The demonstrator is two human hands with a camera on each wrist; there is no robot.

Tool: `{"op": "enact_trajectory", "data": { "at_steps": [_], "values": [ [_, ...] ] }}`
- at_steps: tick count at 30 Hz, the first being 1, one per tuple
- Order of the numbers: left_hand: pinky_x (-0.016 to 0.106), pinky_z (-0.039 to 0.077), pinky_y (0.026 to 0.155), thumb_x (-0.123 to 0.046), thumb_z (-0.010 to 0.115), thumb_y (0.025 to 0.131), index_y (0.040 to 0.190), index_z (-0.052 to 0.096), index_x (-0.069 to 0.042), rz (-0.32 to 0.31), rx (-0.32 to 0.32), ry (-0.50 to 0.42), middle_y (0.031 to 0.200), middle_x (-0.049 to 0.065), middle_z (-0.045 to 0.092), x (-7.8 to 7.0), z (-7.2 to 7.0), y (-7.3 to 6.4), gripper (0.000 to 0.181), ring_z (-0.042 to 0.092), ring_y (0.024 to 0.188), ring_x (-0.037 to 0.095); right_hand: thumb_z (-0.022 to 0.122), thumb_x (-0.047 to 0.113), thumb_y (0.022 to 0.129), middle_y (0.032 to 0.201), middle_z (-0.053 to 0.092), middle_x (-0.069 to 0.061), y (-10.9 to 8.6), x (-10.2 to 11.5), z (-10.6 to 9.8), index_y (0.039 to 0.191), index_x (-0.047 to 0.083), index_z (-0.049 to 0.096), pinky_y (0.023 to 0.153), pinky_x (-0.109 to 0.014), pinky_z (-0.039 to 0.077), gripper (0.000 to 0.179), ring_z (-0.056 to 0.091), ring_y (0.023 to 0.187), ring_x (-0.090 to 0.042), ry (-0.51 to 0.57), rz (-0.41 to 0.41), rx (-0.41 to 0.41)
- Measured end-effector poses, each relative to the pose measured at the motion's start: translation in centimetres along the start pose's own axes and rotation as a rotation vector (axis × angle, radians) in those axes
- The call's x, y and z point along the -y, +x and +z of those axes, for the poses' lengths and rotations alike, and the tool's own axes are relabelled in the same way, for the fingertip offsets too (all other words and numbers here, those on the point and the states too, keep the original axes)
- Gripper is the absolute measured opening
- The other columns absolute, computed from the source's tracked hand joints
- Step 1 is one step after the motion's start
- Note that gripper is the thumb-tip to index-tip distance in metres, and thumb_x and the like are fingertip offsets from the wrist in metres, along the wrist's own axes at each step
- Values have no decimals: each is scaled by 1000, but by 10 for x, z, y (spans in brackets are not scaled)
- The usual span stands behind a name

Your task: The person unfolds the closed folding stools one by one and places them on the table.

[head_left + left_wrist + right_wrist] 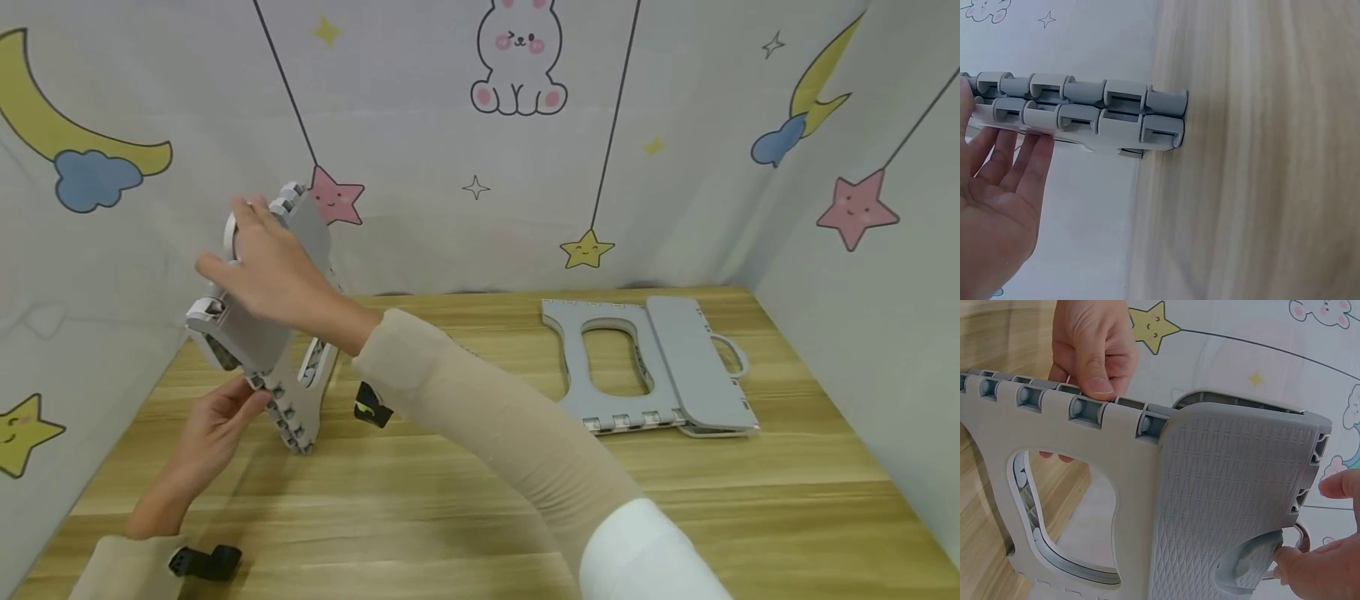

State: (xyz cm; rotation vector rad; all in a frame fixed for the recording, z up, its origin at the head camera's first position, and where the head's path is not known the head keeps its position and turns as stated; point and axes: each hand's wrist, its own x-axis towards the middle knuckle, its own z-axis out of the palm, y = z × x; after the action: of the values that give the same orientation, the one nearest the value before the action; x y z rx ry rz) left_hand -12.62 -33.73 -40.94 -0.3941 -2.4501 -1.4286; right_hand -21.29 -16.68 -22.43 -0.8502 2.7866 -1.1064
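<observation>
A pale curtain (pixel 420 167) printed with moons, stars and rabbits hangs behind and beside a wood-grain surface (pixel 375 517). At the left of that surface, a grey-and-white folding step stool (pixel 255 337) is held upright and tilted, its textured seat half uppermost and its hinged leg panel below. Whether its foot touches the surface is unclear. A second folding step stool (pixel 686 367), matching it, lies folded flat toward the back right, well apart, its carrying handle (pixel 738 357) pointing right.

Beige sleeves (pixel 487 425) cover both forearms. The right hand (pixel 273 275) reaches across to the top of the held stool; its grip is loose, fingertips touching the seat beside the cutout, thumb standing free. The left hand (pixel 217 429) pinches the hinged leg edge lower down, thumb on one side, fingers on the other. A small black device (pixel 206 563) sits at the left cuff.
</observation>
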Motion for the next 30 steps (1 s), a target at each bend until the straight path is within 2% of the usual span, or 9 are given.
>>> {"op": "enact_trajectory", "data": {
  "at_steps": [7, 12, 13, 17, 20, 23, 25, 27, 30],
  "values": [
    [8, 46, 86, 1, 49, 103, 132, 53, 16, -3, 18, 9, 116, -26, 61, -2, -1, 2, 32, 57, 106, -9, 50, 49, 101, 164, 7, 13, -4, -7, -3, 161, 24, 11, 113, -14, 16, 76, 6, 146, 1, 27, -31, -7],
    [8, 47, 85, 1, 50, 103, 130, 57, 9, -7, 22, -5, 113, -24, 63, -2, 1, 3, 29, 59, 104, -7, 51, 43, 102, 164, 14, 9, -13, -20, -7, 160, 16, 20, 111, -10, 12, 71, 9, 145, 3, 113, -108, -51],
    [8, 47, 85, 1, 50, 103, 130, 59, 7, -7, 24, -9, 112, -24, 63, -2, 1, 3, 29, 59, 103, -7, 52, 41, 102, 164, 17, 8, -15, -23, -7, 160, 15, 23, 111, -10, 14, 69, 12, 145, 3, 145, -119, -66],
    [8, 47, 85, 0, 49, 104, 129, 59, 3, -10, 26, -14, 113, -25, 62, -2, 0, 3, 28, 59, 104, -8, 55, 35, 102, 156, 39, 4, -24, -37, -5, 155, 11, 35, 106, -14, 33, 62, 35, 138, -3, 266, -135, -139],
    [8, 46, 85, 0, 48, 104, 132, 55, 9, -14, 31, -10, 116, -26, 60, -1, -1, 1, 30, 57, 105, -9, 57, 29, 102, 140, 54, -3, -31, -49, 2, 147, 6, 46, 93, -14, 44, 52, 52, 122, -7, 328, -137, -175],
    [7, 46, 87, -1, 47, 105, 134, 49, 17, -19, 38, -12, 119, -28, 58, 0, -2, 1, 34, 55, 108, -10, 59, 24, 101, 126, 61, -6, -37, -61, 13, 138, 2, 55, 86, -11, 46, 42, 58, 109, -11, 342, -132, -190],
    [7, 45, 87, -1, 47, 105, 135, 47, 19, -22, 44, -15, 120, -28, 57, 1, -2, 1, 36, 54, 109, -11, 60, 21, 100, 122, 63, -8, -42, -67, 21, 133, 1, 59, 85, -9, 46, 38, 61, 107, -11, 350, -126, -188],
    [7, 45, 87, -1, 47, 105, 135, 46, 19, -24, 45, -16, 121, -28, 56, 1, -2, 1, 37, 54, 109, -11, 61, 18, 99, 119, 65, -8, -46, -73, 29, 130, 0, 62, 83, -9, 45, 36, 62, 103, -12, 353, -128, -173],
    [7, 45, 87, -1, 48, 105, 135, 52, 11, -29, 40, -19, 119, -28, 58, 1, -2, 1, 33, 55, 108, -11, 62, 16, 98, 118, 67, -9, -50, -79, 40, 128, -1, 63, 80, -9, 45, 34, 62, 100, -11, 337, -142, -137]
  ]
}}
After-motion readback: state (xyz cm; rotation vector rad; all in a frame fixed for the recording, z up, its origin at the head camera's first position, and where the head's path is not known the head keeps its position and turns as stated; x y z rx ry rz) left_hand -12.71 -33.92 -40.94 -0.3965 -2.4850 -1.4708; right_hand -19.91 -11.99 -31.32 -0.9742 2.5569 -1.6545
